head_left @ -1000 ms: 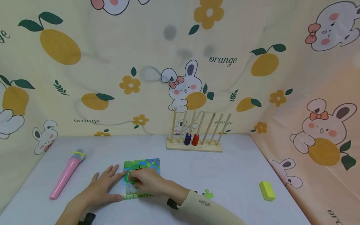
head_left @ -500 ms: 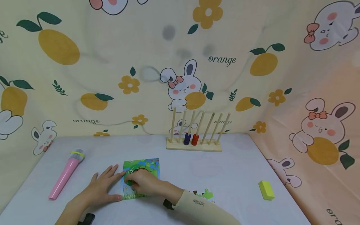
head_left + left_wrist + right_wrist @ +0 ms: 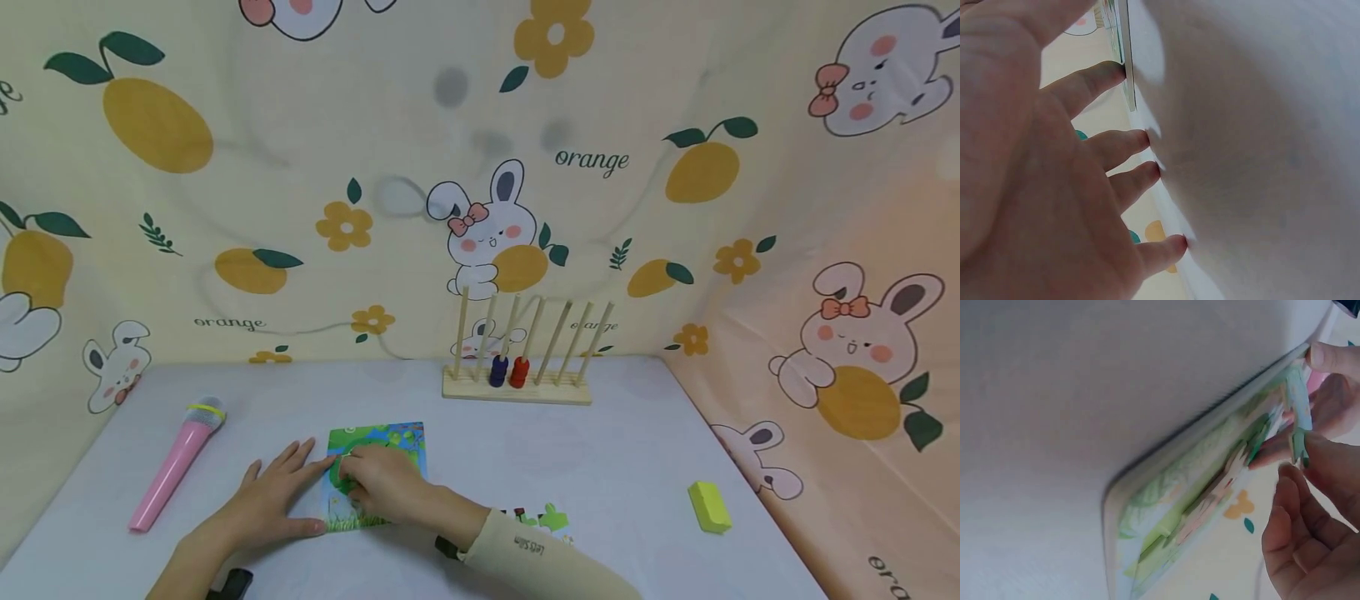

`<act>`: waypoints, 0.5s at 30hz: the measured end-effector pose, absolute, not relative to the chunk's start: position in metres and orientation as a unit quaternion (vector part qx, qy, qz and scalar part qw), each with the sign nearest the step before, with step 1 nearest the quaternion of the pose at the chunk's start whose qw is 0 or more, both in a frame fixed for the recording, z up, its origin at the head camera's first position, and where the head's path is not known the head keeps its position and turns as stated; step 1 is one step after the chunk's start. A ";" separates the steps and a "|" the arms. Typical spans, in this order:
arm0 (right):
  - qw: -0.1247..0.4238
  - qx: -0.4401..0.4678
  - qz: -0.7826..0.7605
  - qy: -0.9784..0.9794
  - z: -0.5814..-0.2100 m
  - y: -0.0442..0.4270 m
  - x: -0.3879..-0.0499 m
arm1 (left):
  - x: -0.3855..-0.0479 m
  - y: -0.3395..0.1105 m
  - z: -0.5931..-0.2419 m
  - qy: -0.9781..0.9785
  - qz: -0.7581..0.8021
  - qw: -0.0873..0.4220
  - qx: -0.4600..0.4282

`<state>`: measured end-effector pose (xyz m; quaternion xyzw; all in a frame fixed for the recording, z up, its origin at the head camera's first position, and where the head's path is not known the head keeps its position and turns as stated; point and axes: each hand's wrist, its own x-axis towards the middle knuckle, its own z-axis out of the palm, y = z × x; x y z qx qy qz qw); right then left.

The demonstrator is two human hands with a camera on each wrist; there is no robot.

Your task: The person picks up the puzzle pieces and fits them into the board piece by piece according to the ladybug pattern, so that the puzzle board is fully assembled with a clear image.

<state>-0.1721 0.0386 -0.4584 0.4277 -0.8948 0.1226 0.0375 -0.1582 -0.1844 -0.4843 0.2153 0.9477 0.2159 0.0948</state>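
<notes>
At seven o'clock from the head view's middle, a thin rectangular puzzle board printed in blue and green (image 3: 347, 507) lies flat on the white tabletop (image 3: 622, 433). Against its nine o'clock edge, the bare left hand (image 3: 273, 498) spreads its fingers, index fingertip and thumb touching the board, the others resting on the tabletop; it holds nothing and probably steadies the board against sliding. Over the board's middle, the bare right hand's (image 3: 393, 483) grip narrows to a thumb-and-finger pinch on a small flat blue-and-green puzzle piece (image 3: 1300, 415), tilted from the board's face; whether any of it is seated, I cannot tell. Toward three o'clock, loose green puzzle pieces (image 3: 553, 518) lie partly behind the sleeve (image 3: 540, 554), likely placed within the right hand's easy reach.
</notes>
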 end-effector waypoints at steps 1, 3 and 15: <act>0.036 0.424 0.117 -0.897 -0.458 0.038 -0.172 | -0.159 -0.184 -0.484 0.948 0.215 0.096 0.215; 0.027 0.416 0.107 -0.903 -0.457 0.037 -0.171 | -0.159 -0.185 -0.485 0.948 0.214 0.100 0.212; 0.003 0.368 0.107 -0.924 -0.459 0.030 -0.169 | -0.161 -0.184 -0.487 0.949 0.209 0.101 0.212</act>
